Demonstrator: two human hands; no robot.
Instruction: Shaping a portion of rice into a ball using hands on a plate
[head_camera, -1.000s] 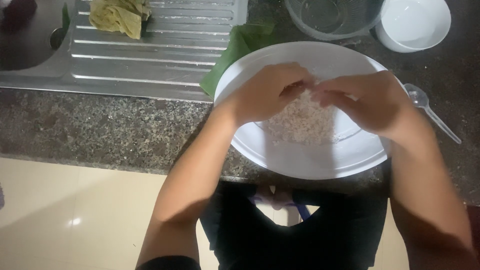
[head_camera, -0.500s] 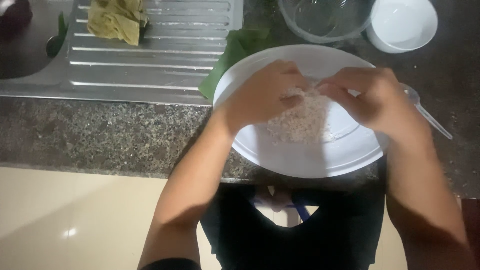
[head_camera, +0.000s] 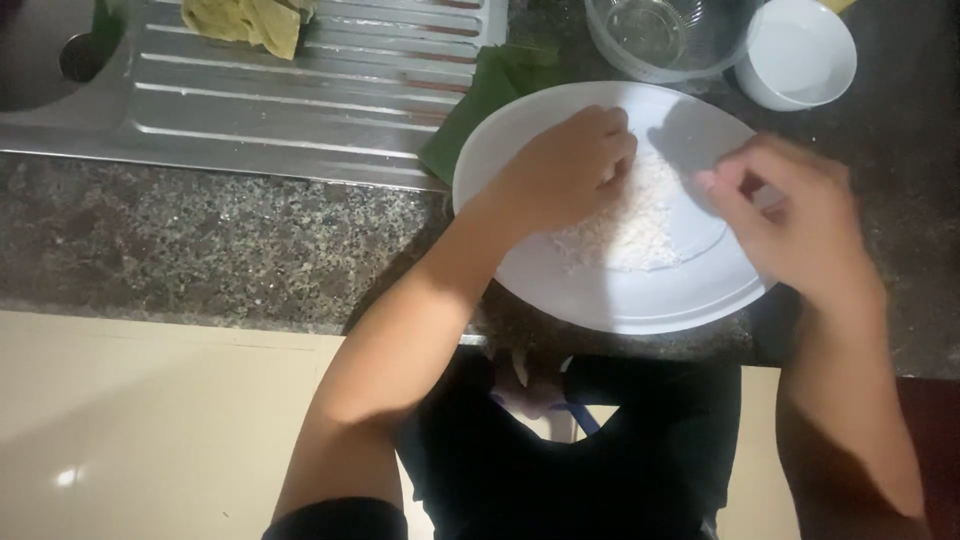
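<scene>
**Right hand lifts off the rice while the left stays in the heap**

A second ago both hands met over the middle of the white plate (head_camera: 610, 290), fingers close together above the rice (head_camera: 630, 225). Now they have drawn apart. The left hand (head_camera: 565, 165) is still down on the plate, knuckles up and fingers curled loosely into the upper left edge of the grains; whether it has any pinched I cannot tell. The right hand (head_camera: 795, 215) has moved out toward the right rim, blurred, with thumb and forefinger brought near each other as if nipping something small, though nothing shows between them. My reading is that the picking-through goes on, one hand in the pile and the other carrying something aside.

The rice lies just right of the plate's centre, centre-right in the frame. It is a low, thin scatter, not a mound, and its longer stretch runs from lower left up toward upper right, thinning near the left hand's fingertips.

The plate sits on the dark speckled bench (head_camera: 200, 250), overhanging its near edge. Behind it a green leaf (head_camera: 490, 95) pokes out from under the rim; a clear glass bowl (head_camera: 665, 35) and a small white bowl (head_camera: 800, 55) stand at upper right. The steel drainboard (head_camera: 300, 90), upper left, carries a yellow cloth (head_camera: 245, 20).
</scene>
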